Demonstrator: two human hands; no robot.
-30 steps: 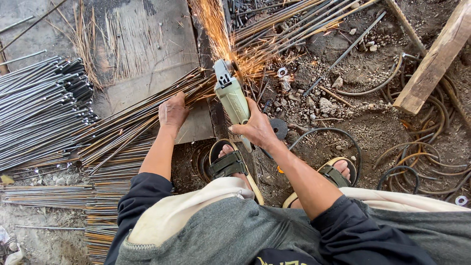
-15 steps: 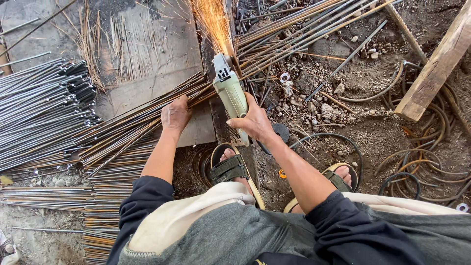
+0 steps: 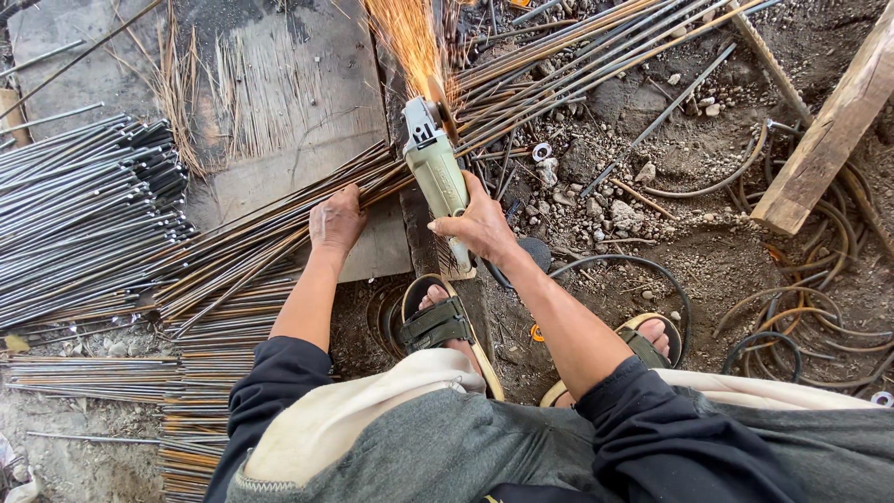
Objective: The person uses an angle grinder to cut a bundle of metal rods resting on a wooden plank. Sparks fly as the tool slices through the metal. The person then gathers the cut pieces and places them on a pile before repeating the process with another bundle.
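My right hand (image 3: 480,224) grips the body of a pale green angle grinder (image 3: 434,168), whose disc bites into a bundle of thin rusty steel rods (image 3: 559,61) and throws orange sparks (image 3: 405,37) away from me. My left hand (image 3: 336,221) presses flat on the same rods (image 3: 251,247) where they cross a wooden board (image 3: 279,121), just left of the grinder. Both feet in sandals (image 3: 438,321) rest on the ground below the hands.
A pile of cut grey rods (image 3: 74,205) lies at the left, more rusty rods (image 3: 196,410) below it. A timber beam (image 3: 829,140) leans at the right above coiled wire loops (image 3: 801,326). The grinder's black cable (image 3: 633,270) curls over stony dirt.
The grinder has edged forward along the cut and the spark plume stays above it. My left hand remains pressed on the rods.
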